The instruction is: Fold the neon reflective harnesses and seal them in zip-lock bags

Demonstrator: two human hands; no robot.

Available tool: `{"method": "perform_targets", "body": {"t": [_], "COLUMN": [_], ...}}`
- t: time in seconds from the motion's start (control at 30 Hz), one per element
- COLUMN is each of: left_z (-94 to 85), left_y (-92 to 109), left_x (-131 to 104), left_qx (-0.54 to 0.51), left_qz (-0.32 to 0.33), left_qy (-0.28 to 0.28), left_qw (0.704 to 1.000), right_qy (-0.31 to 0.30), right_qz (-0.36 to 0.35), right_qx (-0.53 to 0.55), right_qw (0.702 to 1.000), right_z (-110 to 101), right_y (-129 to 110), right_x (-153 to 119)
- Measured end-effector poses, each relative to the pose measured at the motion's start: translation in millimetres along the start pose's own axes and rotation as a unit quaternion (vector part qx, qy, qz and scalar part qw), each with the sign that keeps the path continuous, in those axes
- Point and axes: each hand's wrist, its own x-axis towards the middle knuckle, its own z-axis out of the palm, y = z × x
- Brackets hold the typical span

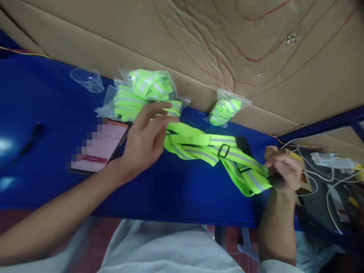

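A tangle of neon-yellow reflective elastic strap (196,142) with grey stripes and black slide buckles (223,151) stretches between my hands over the blue table. My left hand (146,138) is at the strap's left end, its lower fingers curled against the looped band and its upper fingers bent and apart. My right hand (284,168) is closed at the strap's right end; a dark piece shows beneath the fingers, slightly blurred. Behind my left hand lie clear bags of folded reflective straps (152,85), partly covered by its fingers.
Another bagged strap (226,110) lies by the cardboard wall (184,45). A phone (99,146) rests left of my left hand, near a clear plastic cup (87,79). A black cable (28,142) lies far left. White cords (327,178) and a cardboard box (305,174) crowd the right.
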Motion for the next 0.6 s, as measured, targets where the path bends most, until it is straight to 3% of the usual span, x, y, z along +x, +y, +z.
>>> {"method": "perform_targets", "body": {"t": [0.07, 0.13, 0.2, 0.27, 0.37, 0.47, 0.6], "left_z": [9.3, 21.3, 32.4, 38.3, 36.0, 29.6, 25.5], "left_y": [-1.1, -1.0, -2.7, -7.3, -14.9, -16.8, -18.3], "left_x": [-6.9, -16.0, -23.5, -26.7, -23.8, -18.2, -13.5], "left_qx": [0.024, 0.033, 0.080, 0.153, 0.202, 0.234, 0.299], "left_qz": [0.116, 0.192, 0.204, 0.196, 0.219, 0.251, 0.212], "left_qy": [-0.037, -0.159, -0.273, -0.318, -0.300, -0.217, -0.142], "left_qw": [0.992, 0.968, 0.937, 0.915, 0.906, 0.914, 0.919], "right_qy": [-0.085, -0.155, -0.218, -0.280, -0.338, -0.343, -0.342], "right_qz": [-0.037, -0.064, -0.086, -0.089, -0.020, 0.057, 0.088], "right_qx": [-0.089, -0.176, -0.233, -0.267, -0.304, -0.330, -0.315], "right_qw": [0.992, 0.970, 0.944, 0.918, 0.891, 0.878, 0.881], "right_z": [12.5, 27.0, 40.1, 48.5, 50.1, 44.8, 41.1], "right_y": [-1.4, -3.8, -6.1, -6.5, -1.5, 7.7, 14.3], "right_x": [-2.9, -6.4, -10.2, -13.7, -18.1, -22.0, -24.1]}}
